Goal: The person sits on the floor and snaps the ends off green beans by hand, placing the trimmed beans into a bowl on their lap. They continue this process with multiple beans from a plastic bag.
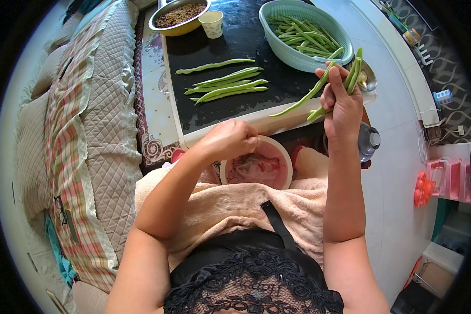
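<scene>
Several long green beans [306, 99] are gripped in my right hand [344, 107], raised over the table's right front corner, some sticking out to the left and others upward. My left hand [233, 138] is closed with its fingertips pinched together above the rim of a round bin [286, 163]. Whatever may be between those fingertips is hidden. The bin has a pale rim and a pinkish inside with wet-looking scraps. A row of green beans [227, 86] lies on the black tabletop [193, 112]. Behind my right hand sits a light green plastic basket [293, 62] full of more beans.
At the table's far left are a metal bowl [180, 30] of brownish speckled beans and a paper cup [212, 27]. A small metal dish [370, 78] is partly hidden by my right hand. A quilted sofa [102, 115] runs along the left; a beige towel [235, 204] covers my lap.
</scene>
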{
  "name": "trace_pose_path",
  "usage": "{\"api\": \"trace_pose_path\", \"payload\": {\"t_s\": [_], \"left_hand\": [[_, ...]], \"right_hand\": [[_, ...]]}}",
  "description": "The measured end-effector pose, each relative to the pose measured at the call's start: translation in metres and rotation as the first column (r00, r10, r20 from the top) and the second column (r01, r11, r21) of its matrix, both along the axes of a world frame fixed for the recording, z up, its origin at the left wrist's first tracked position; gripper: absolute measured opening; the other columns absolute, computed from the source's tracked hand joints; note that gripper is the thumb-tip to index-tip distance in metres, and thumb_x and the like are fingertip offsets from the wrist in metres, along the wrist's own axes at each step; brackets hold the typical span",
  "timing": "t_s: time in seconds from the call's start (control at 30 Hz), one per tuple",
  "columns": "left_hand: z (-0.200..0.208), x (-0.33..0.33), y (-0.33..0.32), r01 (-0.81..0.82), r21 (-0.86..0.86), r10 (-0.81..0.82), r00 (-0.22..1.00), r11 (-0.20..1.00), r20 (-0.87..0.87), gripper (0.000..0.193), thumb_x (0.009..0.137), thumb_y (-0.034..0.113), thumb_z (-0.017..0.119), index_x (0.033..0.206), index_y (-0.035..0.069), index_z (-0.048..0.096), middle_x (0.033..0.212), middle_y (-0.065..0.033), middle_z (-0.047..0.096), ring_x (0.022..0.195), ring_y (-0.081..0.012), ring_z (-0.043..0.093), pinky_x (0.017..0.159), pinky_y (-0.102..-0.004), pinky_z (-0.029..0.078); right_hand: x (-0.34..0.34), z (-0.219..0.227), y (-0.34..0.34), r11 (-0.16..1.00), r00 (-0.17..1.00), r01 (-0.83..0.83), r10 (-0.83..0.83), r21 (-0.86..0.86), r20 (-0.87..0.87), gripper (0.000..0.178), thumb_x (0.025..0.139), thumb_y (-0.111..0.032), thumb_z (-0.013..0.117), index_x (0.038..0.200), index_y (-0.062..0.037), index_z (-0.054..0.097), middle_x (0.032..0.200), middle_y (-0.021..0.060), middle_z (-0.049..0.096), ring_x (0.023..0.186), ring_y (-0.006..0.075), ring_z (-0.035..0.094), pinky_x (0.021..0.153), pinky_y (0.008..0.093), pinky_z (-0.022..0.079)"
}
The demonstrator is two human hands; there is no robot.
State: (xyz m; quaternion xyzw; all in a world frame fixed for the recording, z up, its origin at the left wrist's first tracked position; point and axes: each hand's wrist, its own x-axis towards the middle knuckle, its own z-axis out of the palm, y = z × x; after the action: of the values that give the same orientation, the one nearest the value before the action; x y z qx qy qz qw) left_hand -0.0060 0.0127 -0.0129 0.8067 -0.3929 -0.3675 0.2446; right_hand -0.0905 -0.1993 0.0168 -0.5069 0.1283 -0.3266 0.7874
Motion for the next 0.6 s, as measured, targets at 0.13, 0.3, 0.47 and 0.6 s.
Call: {"api": "trace_pose_path", "payload": {"t_s": [0.13,0.3,0.47,0.6], "left_hand": [[0.001,-0.002,0.0,-0.13,-0.088,0.141,0.98,0.988,0.141,0.026,0.087,0.028,0.067,0.092,0.002,0.069,0.085,-0.0139,0.068,0.075,-0.0237,0.065,0.069,-0.036,0.05],[0.0,-0.004,-0.009,-0.052,-0.627,0.285,0.918,0.777,0.277,0.02,0.083,0.019,0.07,0.095,0.003,0.07,0.087,-0.0133,0.067,0.081,-0.0266,0.065,0.075,-0.0343,0.05],[0.004,0.0,-0.006,0.007,-0.529,0.288,0.833,0.848,0.472,0.014,0.082,0.016,0.068,0.088,0.004,0.071,0.082,-0.0101,0.067,0.08,-0.0292,0.064,0.073,-0.0383,0.05],[0.003,0.006,-0.001,0.111,-0.464,0.272,0.683,0.879,0.678,0.012,0.079,0.02,0.07,0.082,0.008,0.071,0.077,-0.0056,0.067,0.079,-0.0248,0.063,0.074,-0.0381,0.048]], "right_hand": [[-0.001,0.0,-0.001,1.0,1.0,-0.01,0.01,0.006,0.0,0.024,0.089,-0.021,0.07,0.104,-0.0042,0.066,0.089,0.0129,0.071,0.047,0.0027,0.037,0.044,0.0159,0.03],[0.002,-0.005,0.008,0.999,0.999,-0.041,0.042,0.034,-0.018,0.022,0.09,-0.021,0.069,0.104,-0.0042,0.066,0.091,0.0129,0.071,0.047,0.0024,0.038,0.044,0.0157,0.031],[0.005,-0.003,0.016,0.96,0.985,0.127,-0.15,-0.249,-0.079,0.017,0.086,-0.014,0.071,0.1,-0.0048,0.068,0.091,0.0072,0.07,0.054,0.0049,0.044,0.049,0.0178,0.035],[0.003,0.004,0.028,0.401,0.978,0.005,-0.191,-0.916,-0.078,0.018,0.074,-0.003,0.073,0.092,-0.003,0.07,0.094,0.0103,0.067,0.08,0.0269,0.065,0.075,0.0354,0.052]]}}
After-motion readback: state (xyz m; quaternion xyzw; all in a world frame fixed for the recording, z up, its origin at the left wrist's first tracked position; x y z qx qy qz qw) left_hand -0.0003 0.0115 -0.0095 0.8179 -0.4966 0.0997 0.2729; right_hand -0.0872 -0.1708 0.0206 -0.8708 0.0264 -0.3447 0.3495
